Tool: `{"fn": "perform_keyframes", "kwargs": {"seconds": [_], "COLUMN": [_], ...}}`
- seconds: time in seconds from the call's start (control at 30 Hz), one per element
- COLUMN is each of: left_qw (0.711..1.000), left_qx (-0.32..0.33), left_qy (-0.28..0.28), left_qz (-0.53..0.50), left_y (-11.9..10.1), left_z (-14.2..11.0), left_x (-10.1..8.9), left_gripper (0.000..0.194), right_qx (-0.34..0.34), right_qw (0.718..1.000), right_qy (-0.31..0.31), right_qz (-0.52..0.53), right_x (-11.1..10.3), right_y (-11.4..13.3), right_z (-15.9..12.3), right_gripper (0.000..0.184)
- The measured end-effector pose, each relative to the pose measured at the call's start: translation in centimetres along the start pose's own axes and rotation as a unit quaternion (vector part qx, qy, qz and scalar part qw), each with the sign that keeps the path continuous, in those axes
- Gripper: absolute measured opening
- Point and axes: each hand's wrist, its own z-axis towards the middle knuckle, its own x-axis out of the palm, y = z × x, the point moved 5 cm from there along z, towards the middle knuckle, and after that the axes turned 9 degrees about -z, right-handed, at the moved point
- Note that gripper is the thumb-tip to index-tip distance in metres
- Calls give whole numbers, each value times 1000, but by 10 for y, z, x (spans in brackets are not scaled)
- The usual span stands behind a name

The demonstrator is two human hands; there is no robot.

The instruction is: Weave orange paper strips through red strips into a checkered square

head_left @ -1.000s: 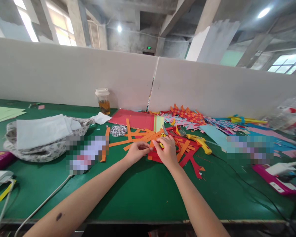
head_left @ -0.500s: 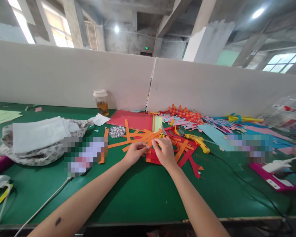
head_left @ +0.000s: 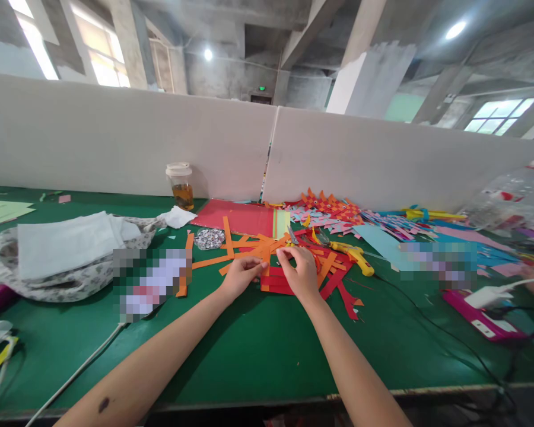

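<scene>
My left hand [head_left: 241,277] has its thumb and fingers pinched on the edge of an upright orange paper strip [head_left: 266,254]. Just right of that strip, my right hand [head_left: 300,271] is bent with thumb and forefinger tips together; what is between them, if anything, is too small to make out. Below and between the hands, red paper strips [head_left: 279,281] lie side by side, joined to the orange strip's lower end. Loose orange strips [head_left: 211,261] spread around behind the hands. Scissors [head_left: 292,235] lie partly hidden behind my right hand.
A yellow-handled tool [head_left: 355,255] with a cord, probably a glue gun, lies right of the hands. Woven orange-red pieces [head_left: 333,206] and a red sheet [head_left: 235,216] lie behind. A lidded cup [head_left: 181,187], cloth bag [head_left: 75,284] and magenta power strip [head_left: 483,320] stand around.
My right hand has drawn slightly right, away from the orange strip, showing more of the red strips. My left hand stays by the strip. The whole view has shifted a little.
</scene>
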Motion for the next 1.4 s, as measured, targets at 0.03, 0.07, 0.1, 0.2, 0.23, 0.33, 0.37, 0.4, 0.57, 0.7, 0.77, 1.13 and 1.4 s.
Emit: {"fn": "perform_keyframes", "kwargs": {"seconds": [0.03,0.07,0.1,0.2,0.23,0.33,0.37,0.4,0.57,0.7,0.77,1.13,1.4], "left_qw": [1000,1000,1000,1000,1000,999,999,998,997,996,998,1000,998], "left_qx": [2,4,4,5,6,9,8,8,7,5,4,18,39], "left_qy": [1,2,5,15,19,29,33,34,36,51,47,-2,-49], "left_qz": [-2,-3,-4,3,8,29,36,43,74,68,50,9,-4], "left_y": [0,0,0,1,1,1,2,2,2,0,-1,2,0], "left_z": [0,1,2,3,3,2,2,2,2,1,1,4,5], "left_x": [0,-1,-1,0,0,2,3,3,3,4,4,-5,-9], "left_gripper": [41,40,40,39,39,37,36,35,34,36,38,32,31], "right_qx": [-13,-24,-34,-36,-30,-17,-17,-18,-24,-18,-16,54,138], "right_qw": [1000,1000,999,999,999,1000,1000,1000,999,1000,1000,997,937], "right_qy": [6,12,16,18,16,8,8,9,22,21,24,40,144], "right_qz": [2,3,3,5,6,8,7,6,4,1,-1,-29,-286], "right_x": [1,3,4,6,7,8,9,9,12,11,12,6,14], "right_y": [2,5,7,10,10,6,5,4,3,1,0,-14,-54], "right_z": [-1,-1,-2,-3,-2,-1,-1,-1,-1,-1,-2,0,-4], "right_gripper": [23,22,21,20,21,23,23,23,22,21,22,23,24]}}
